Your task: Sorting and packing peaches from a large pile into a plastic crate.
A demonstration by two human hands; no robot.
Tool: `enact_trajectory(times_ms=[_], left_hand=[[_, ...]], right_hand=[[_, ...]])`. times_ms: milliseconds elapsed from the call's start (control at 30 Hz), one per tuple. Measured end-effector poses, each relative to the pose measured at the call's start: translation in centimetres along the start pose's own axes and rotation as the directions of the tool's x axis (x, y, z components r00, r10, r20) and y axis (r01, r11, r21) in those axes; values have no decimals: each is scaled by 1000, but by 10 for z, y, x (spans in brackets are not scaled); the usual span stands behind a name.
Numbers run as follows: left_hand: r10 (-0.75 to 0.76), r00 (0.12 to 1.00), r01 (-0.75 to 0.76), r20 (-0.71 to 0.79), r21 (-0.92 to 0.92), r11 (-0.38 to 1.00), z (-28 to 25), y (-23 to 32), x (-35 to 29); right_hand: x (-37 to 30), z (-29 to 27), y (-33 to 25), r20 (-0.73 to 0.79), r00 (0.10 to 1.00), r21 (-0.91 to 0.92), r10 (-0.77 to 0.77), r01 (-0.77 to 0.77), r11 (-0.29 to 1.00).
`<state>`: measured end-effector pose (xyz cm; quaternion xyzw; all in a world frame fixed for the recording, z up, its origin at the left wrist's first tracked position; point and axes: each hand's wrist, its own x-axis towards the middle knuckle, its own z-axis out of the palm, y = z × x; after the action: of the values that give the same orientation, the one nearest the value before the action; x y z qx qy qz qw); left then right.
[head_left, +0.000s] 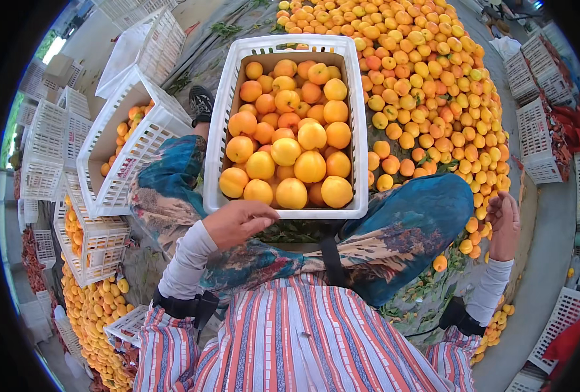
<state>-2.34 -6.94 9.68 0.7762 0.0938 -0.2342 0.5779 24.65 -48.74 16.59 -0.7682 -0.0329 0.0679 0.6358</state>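
A white plastic crate (215, 166) sits in front of me between my knees, lined with brown card. Orange-yellow fruit that look like apricots (286, 151) fill it, some with a red blush. At the crate's near left corner, my left hand (237, 223) has its fingers closed together at the rim. Out to the right, beyond my knee, my right hand (504, 225) is raised with fingers loosely bent and slightly apart. I see nothing in it. The nearest thing to it is the edge of a large spread of loose apricots (427, 91).
Part-filled white crates (133, 140) are stacked to my left, with another apricot heap (97, 326) behind them. More crates (539, 140) line the right side, some beside red material. A dark sheet with scattered leaves (427, 297) covers the ground around me.
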Motion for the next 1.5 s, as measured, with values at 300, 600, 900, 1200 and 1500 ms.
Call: enact_trajectory(times_ms=[300, 600, 900, 1200, 1500], left_hand=[[297, 818, -58, -493, 444, 894, -40, -45, 56], [250, 856, 99, -453, 618, 780, -22, -55, 112], [186, 854, 182, -486, 614, 768, -17, -53, 111], [185, 872, 191, -454, 663, 724, -13, -52, 109], [183, 881, 176, -437, 661, 730, -15, -49, 107]], right_hand=[[26, 260, -93, 881, 461, -360, 104, 512, 780], [92, 449, 30, 917, 85, -247, 389, 887, 389], [58, 490, 76, 662, 330, -425, 674, 905, -26], [49, 498, 77, 654, 419, -508, 630, 860, -44], [45, 507, 72, 597, 401, -420, 695, 894, -155]])
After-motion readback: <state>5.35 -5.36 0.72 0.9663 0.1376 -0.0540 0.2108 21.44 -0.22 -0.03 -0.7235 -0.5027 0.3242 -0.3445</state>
